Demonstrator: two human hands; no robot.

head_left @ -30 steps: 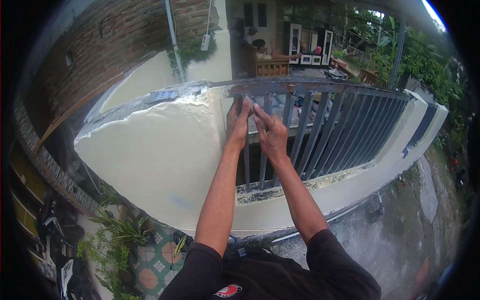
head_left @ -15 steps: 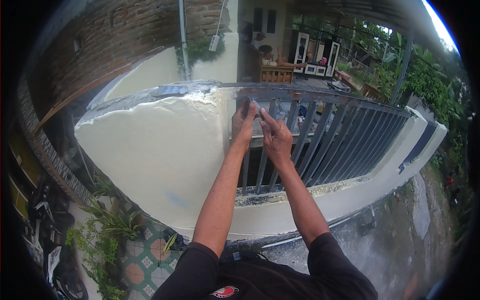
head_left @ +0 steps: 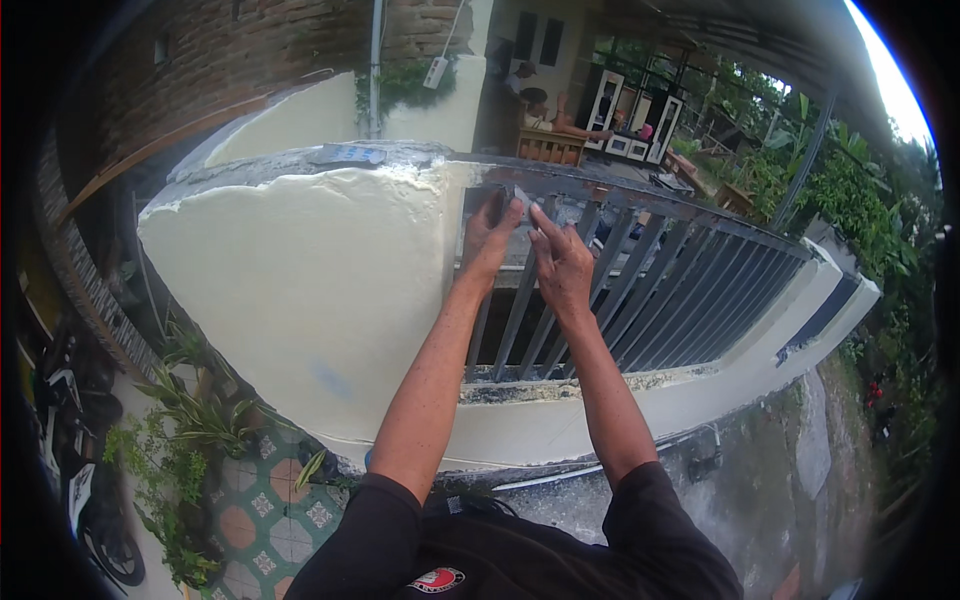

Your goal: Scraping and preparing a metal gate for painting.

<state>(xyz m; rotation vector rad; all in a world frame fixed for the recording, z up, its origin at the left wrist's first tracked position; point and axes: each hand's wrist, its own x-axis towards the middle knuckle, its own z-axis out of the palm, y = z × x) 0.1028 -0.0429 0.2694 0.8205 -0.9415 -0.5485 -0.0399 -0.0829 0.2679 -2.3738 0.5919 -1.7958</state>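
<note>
A metal railing (head_left: pixel 640 290) with grey upright bars and a dark, worn top rail (head_left: pixel 600 185) runs to the right from a cream wall (head_left: pixel 300 270). Close under the top rail, at the wall end, my left hand (head_left: pixel 487 240) is closed with the thumb pressed on a small flat grey piece (head_left: pixel 518 194), perhaps sandpaper. My right hand (head_left: pixel 564 268) is closed beside it, its index finger reaching up to the piece's edge and the other fingers curled. How far the piece wraps round a bar is hidden behind my fingers.
A blue-grey flat sheet (head_left: pixel 347 155) lies on the wall's rough top. Beyond the railing, people sit by a wooden bench (head_left: pixel 550 146) and a white cabinet (head_left: pixel 628 147). Potted plants (head_left: pixel 190 410) and a motorbike (head_left: pixel 95 500) are lower left; a pipe (head_left: pixel 560 477) runs along the wall's foot.
The view has shifted slightly. Both hands stay at the same spot under the top rail; the right index finger has moved a little away from the left thumb.
</note>
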